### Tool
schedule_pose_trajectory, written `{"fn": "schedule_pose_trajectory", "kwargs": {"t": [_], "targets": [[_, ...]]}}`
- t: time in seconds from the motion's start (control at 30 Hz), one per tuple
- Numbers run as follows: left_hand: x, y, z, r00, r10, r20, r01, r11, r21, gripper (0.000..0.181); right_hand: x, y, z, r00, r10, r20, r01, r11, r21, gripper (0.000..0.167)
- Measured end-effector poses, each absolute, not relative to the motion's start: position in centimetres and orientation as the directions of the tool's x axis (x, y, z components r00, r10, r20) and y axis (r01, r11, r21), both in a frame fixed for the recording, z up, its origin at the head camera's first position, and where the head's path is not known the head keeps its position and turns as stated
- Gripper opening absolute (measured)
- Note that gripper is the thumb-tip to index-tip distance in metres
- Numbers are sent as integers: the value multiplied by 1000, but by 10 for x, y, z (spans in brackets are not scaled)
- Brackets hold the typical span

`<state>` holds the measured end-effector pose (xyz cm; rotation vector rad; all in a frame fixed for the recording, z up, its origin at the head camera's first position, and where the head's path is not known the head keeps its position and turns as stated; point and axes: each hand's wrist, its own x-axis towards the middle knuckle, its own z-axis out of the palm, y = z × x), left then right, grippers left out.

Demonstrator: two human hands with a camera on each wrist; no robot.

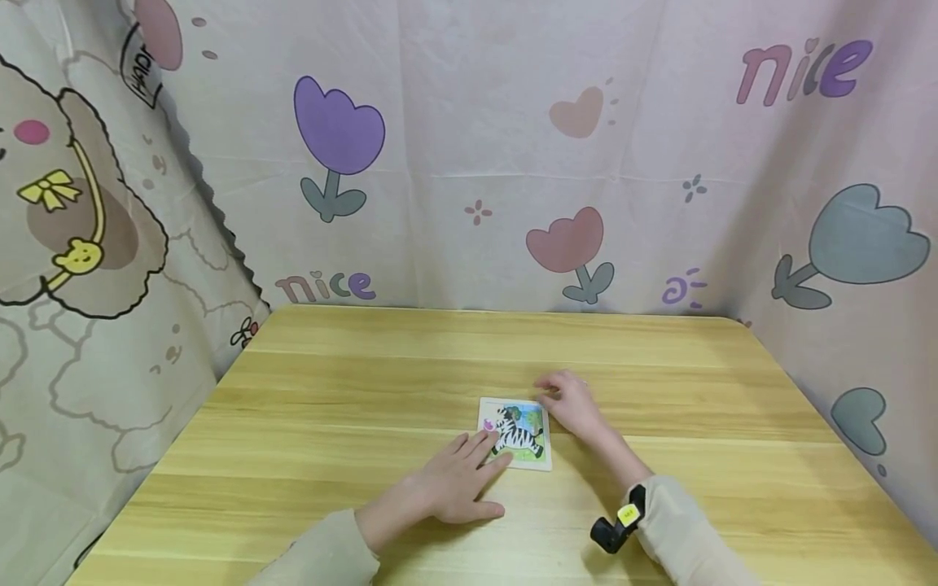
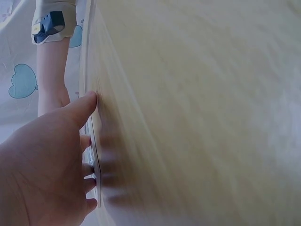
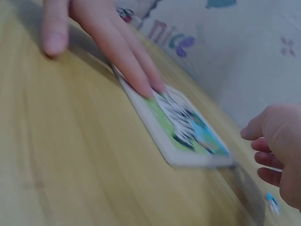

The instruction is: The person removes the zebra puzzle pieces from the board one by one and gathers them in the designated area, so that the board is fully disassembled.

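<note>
A square white-framed picture board (image 1: 542, 465) with a zebra on it lies flat on the wooden table. The left hand (image 1: 458, 480), (image 2: 47, 165) is spread palm down, its fingers resting on the board's left part and hiding some of it. Beside the board's upper right corner is the right hand (image 1: 575, 407), (image 3: 282, 146), fingers loosely bent with no object visible between them. In the right wrist view the board (image 3: 162, 141) is apart from that hand, and a small blue-and-white piece (image 3: 272, 203) shows just below the hand.
The wooden table (image 1: 352, 391) extends around the board on all sides. Behind it and at the left hang printed curtains (image 1: 454, 106). A black camera (image 1: 615, 525) with a yellow label is on the right wrist.
</note>
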<state>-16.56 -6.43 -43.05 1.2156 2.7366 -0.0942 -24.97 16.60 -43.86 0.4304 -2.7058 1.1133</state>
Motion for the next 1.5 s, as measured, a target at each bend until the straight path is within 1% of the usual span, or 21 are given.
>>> {"fn": "schedule_pose_trajectory", "kwargs": {"t": [0.17, 0.27, 0.37, 0.67, 0.97, 1.2, 1.43, 1.5], "targets": [[-166, -64, -430, -659, 735, -156, 745, 667, -7, 73, -244, 144, -438, -937, -271, 222, -347, 625, -700, 27], [-165, -64, -429, -658, 736, -158, 747, 665, -10, 73, -244, 135, -440, -921, -329, 209, -379, 627, -681, 27], [-165, -64, -428, -656, 736, -164, 748, 664, -12, 73, -243, 130, -443, -912, -364, 188, -395, 658, -641, 27], [-162, -63, -425, -663, 727, -179, 741, 672, -17, 73, -240, 123, -439, -917, -377, 132, -384, 744, -546, 23], [-164, -62, -428, -661, 730, -175, 745, 666, -40, 73, -239, 119, -433, -915, -393, 94, -386, 781, -492, 21], [-165, -63, -431, -659, 735, -163, 748, 662, -40, 72, -238, 119, -434, -916, -391, 85, -378, 775, -506, 19], [-165, -63, -431, -661, 733, -163, 746, 664, -43, 73, -241, 122, -439, -929, -359, 90, -343, 745, -572, 34], [-165, -63, -431, -662, 731, -165, 746, 665, -42, 73, -242, 123, -439, -928, -359, 95, -345, 739, -578, 32]]}}
